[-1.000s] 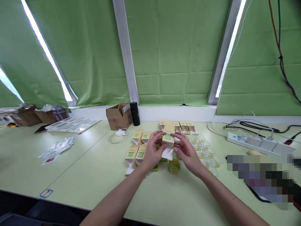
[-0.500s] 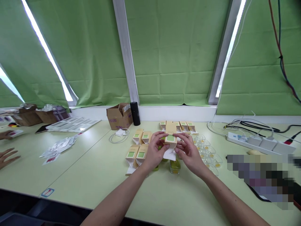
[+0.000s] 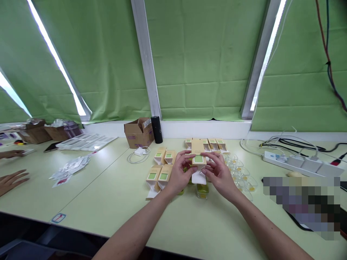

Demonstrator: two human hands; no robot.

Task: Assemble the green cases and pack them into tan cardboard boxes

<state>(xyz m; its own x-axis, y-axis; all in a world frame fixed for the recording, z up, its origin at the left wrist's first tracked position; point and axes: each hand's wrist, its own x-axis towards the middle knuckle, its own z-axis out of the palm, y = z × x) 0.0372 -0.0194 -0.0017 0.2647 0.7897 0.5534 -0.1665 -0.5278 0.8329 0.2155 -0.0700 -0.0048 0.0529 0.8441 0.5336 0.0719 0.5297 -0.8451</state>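
Observation:
Between my two hands is a small kraft cardboard box point(image 3: 199, 159) with a green square on its face and a white flap hanging down. My left hand point(image 3: 182, 169) grips its left side, and my right hand point(image 3: 219, 174) holds its right side. Just below the box stands a clear container with green contents point(image 3: 202, 190), partly covered by the flap. To the left of my left hand are several similar boxes point(image 3: 164, 176) with flaps unfolded. Beside my right hand sit several clear plastic cups point(image 3: 241, 173) with yellow spots. More boxes point(image 3: 214, 145) form a row behind.
A brown carton point(image 3: 138, 133) and a black cylinder point(image 3: 156, 129) stand against the wall. A power strip point(image 3: 300, 162) with cables lies at the right. At far left, another person's hands point(image 3: 12, 180) are near printed packets point(image 3: 72, 168) and a white divided tray point(image 3: 86, 142).
The view has shifted slightly. My hands keep hold of the box in nearly the same pose. The other person's upper hand has moved a little at the far left.

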